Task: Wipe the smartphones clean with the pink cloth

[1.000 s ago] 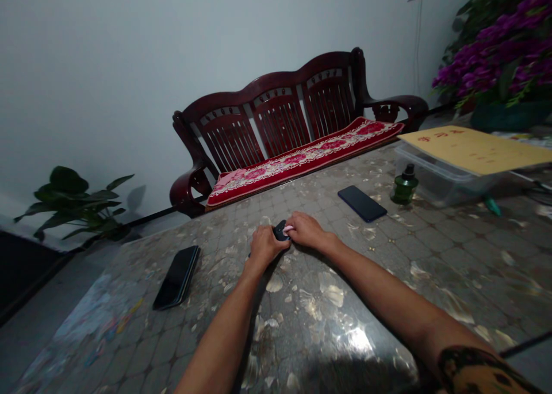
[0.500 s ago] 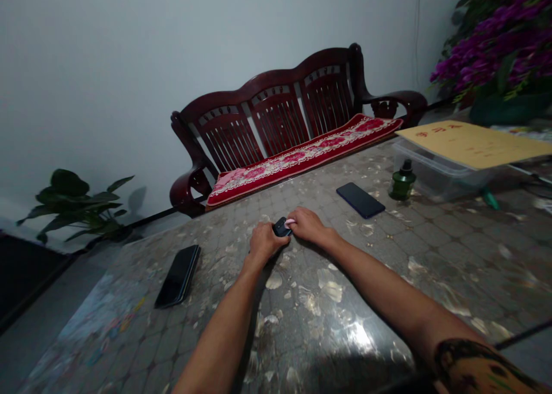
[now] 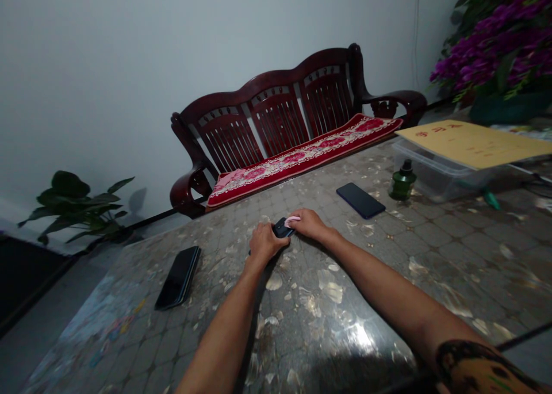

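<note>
Flat on the table, a dark phone (image 3: 280,228) lies partly hidden beneath my left hand (image 3: 264,242), which grips it with the thumb along the near edge. My right hand (image 3: 311,224) pinches a small pale pink piece, perhaps a cloth or pad (image 3: 292,220), against the phone's right end. Much of that pink piece is covered by the fingers. Another dark phone (image 3: 360,200) rests to the right, beyond my right hand. On the left lie what look like stacked black phones (image 3: 178,277).
The patterned table (image 3: 319,325) fills the foreground. At right stand a green bottle (image 3: 402,182) and a clear plastic box (image 3: 435,175) under a yellow envelope (image 3: 474,144), near purple flowers (image 3: 504,49). Behind is a wooden bench (image 3: 276,118); a potted plant (image 3: 77,204) is at left.
My right fingers and the pink piece have shifted slightly on the phone, and more of the pink shows. My left hand keeps its hold.
</note>
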`<control>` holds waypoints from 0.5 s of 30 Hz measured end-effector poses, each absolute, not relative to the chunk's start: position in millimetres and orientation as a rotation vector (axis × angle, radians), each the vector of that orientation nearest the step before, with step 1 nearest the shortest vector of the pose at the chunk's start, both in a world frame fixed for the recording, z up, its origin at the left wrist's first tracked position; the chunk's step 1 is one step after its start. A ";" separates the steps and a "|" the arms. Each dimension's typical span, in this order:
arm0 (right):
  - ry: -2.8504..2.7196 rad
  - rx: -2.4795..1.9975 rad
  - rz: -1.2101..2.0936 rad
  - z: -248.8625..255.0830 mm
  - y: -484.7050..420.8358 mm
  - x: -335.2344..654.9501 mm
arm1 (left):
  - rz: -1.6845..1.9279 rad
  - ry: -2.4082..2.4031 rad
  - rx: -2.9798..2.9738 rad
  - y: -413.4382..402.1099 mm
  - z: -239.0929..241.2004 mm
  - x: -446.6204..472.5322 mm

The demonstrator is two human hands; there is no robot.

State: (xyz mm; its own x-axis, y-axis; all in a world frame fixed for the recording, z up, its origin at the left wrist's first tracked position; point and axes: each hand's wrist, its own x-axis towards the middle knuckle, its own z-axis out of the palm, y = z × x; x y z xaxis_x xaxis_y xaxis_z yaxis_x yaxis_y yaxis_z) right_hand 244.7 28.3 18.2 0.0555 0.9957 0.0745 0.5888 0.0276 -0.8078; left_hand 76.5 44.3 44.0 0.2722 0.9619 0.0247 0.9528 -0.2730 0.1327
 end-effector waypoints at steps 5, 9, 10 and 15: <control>-1.610 -1.666 0.724 14.9 29.4 245.5 | 0.123 1.801 2.453 42.5 45.5 75.9; -1.633 -1.705 0.690 14.9 29.1 244.9 | 0.091 1.778 2.488 38.8 44.9 75.4; -1.637 -1.709 0.688 15.3 28.8 244.8 | 0.084 1.778 2.496 38.0 44.7 75.7; -1.644 -1.694 0.707 15.7 28.1 245.1 | 0.021 1.750 2.559 39.1 46.6 77.8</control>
